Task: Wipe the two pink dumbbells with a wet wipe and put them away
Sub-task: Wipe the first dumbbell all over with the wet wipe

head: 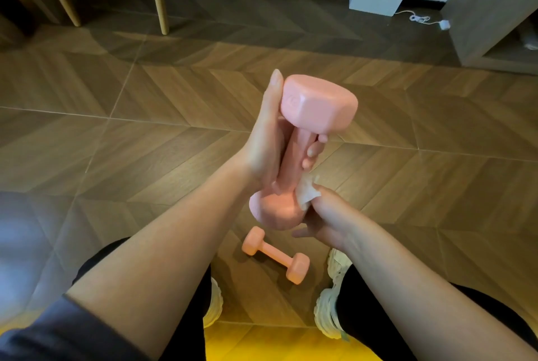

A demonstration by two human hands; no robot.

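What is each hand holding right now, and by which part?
The left hand grips the raised pink dumbbell by its handle. The right hand pinches a wet wipe, bunched, against the handle's lower end.

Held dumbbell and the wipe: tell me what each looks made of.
The held dumbbell: matte pink coating, probably vinyl or neoprene, core hidden; soft sheen, rounded moulded edges, no bare metal visible. The wet wipe: thin white nonwoven-looking sheet, crumpled and folding limply against the handle.

Left hand [267, 142] grips a pink dumbbell [318, 104]; right hand [320, 215] pinches a wet wipe [307, 193] against it. A second dumbbell [275, 254] lies at six o'clock.
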